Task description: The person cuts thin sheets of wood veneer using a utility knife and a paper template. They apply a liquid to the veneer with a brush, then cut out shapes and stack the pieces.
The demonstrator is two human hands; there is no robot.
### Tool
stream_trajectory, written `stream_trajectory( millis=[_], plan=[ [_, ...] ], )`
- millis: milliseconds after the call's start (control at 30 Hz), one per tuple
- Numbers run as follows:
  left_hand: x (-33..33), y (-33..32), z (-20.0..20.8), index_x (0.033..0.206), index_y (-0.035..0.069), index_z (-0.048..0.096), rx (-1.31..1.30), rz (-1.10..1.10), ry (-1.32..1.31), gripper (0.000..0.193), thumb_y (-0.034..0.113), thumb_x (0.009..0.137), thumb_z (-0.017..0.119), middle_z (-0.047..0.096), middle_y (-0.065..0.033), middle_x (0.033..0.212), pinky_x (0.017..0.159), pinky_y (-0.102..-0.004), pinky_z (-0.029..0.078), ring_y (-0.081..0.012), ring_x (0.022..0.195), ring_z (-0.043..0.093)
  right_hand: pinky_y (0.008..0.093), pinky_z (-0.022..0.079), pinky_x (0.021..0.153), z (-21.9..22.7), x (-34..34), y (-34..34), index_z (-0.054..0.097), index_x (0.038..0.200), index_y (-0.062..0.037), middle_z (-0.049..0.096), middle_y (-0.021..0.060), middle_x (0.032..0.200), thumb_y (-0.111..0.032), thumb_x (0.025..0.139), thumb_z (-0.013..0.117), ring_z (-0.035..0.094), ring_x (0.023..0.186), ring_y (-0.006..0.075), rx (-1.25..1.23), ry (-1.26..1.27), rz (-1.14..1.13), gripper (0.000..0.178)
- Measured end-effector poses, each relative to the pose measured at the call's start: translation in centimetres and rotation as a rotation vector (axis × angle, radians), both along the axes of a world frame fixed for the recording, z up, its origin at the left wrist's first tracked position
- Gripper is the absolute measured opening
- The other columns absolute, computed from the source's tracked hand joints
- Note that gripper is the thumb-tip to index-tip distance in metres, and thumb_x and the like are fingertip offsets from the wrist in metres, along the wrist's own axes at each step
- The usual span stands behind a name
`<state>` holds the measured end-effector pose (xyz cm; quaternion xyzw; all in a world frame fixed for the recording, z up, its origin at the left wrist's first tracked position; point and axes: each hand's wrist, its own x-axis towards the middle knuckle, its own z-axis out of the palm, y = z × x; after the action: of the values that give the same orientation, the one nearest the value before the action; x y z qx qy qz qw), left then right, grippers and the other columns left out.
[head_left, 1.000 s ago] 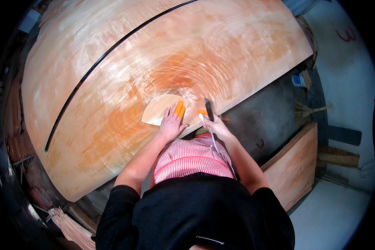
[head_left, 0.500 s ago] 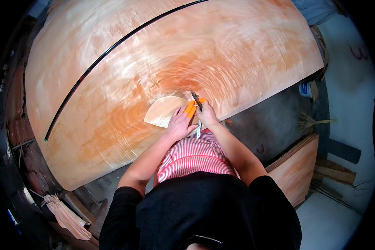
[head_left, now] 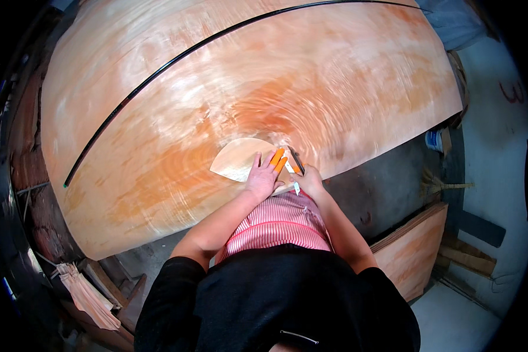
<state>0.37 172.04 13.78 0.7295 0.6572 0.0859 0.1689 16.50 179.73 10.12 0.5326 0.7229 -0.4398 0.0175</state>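
On the big sheet of wood veneer, close to its near edge, lies a paler fan-shaped piece of veneer. My left hand presses flat on its right part, fingers stretched out, orange covers on some of them. Just right of it, my right hand is closed round a slim dark knife-like tool, its tip pointing away from me. Between the hands runs a narrow whitish strip, ruler-like, partly hidden and reaching past the sheet's edge. Where the tool's tip touches is too small to tell.
A long thin black rod lies bowed across the far side of the sheet. Lower right lean stacked boards; beyond are a broom and a white tub. Bundled veneer strips stand lower left.
My right hand has drawn the knife-like tool slightly toward me and to the right, away from the left fingers. My left hand stays on the piece. The whole view has shifted a little.
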Motion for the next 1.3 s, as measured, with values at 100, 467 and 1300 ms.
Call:
stream_trajectory(
  millis=[100, 467, 1300],
  plan=[
    [-0.1, -0.1, -0.2, 0.12, 0.01, 0.033, 0.01, -0.011, 0.011, 0.066, 0.04, 0.066, 0.055, 0.029, -0.0064, 0.125, 0.095, -0.0455, 0.014, -0.0208, 0.118, 0.021, 0.0248, 0.042, 0.049, 1.2, 0.2, 1.2, 0.055, 0.073, 0.0009, 0.058, 0.0074, 0.06, -0.013, 0.067, 0.06, 0.054, 0.053, 0.0121, -0.136, 0.028, -0.02, 0.016],
    [-0.9, -0.6, 0.0, 0.117, 0.006, 0.035, 0.074, 0.119, -0.164, 0.06, 0.035, 0.068, 0.055, 0.029, -0.0101, 0.124, 0.095, -0.0444, 0.016, -0.0242, 0.117, 0.022, 0.0187, 0.029, 0.039, 6.4, 3.0, 4.6, 0.056, 0.072, -0.0058, 0.048, -0.0031, 0.057, -0.026, 0.069, 0.06, 0.04, 0.045, 0.0055, -0.557, 0.241, -0.094, 0.02],
    [-7.3, -1.9, -0.1, 0.092, 0.001, 0.055, -0.067, 0.287, 0.278, 0.028, 0.015, 0.071, 0.042, 0.049, -0.011, 0.096, 0.068, -0.0329, 0.037, -0.0221, 0.098, 0.04, 0.026, 0.04, 0.047, 2.6, -11.5, 3.5, 0.056, 0.078, -0.001, 0.054, 0.0063, 0.056, -0.025, 0.069, 0.058, 0.052, 0.05, 0.0126, 0.008, -0.034, 0.334, 0.026]
  ],
)
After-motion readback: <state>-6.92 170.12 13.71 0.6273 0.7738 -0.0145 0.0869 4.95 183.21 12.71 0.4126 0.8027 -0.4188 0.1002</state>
